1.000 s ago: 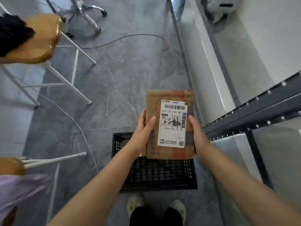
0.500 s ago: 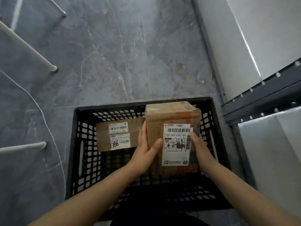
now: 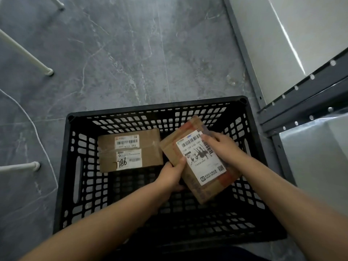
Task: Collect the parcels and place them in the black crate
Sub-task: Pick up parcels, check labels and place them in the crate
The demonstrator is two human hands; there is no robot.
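Observation:
A black slotted crate (image 3: 75,166) stands on the grey floor below me. Inside it, at the back left, lies a flat brown parcel (image 3: 150,142) with two white labels. I hold a second brown parcel (image 3: 199,193) with a large white shipping label inside the crate's right half, turned at an angle. My left hand (image 3: 172,176) grips its near left edge, thumb on the label. My right hand (image 3: 219,145) lies over its far right edge. Whether the parcel touches the crate's bottom is hidden.
A dark metal shelf frame (image 3: 301,102) with a silvery panel stands close on the right. White chair legs (image 3: 24,53) and a thin white cable (image 3: 37,132) lie on the floor to the left. Grey marbled floor stretches ahead of the crate.
The held parcel has gone down from above the crate into its right half and turned from upright to slanted. The view has tilted down and closer to the crate.

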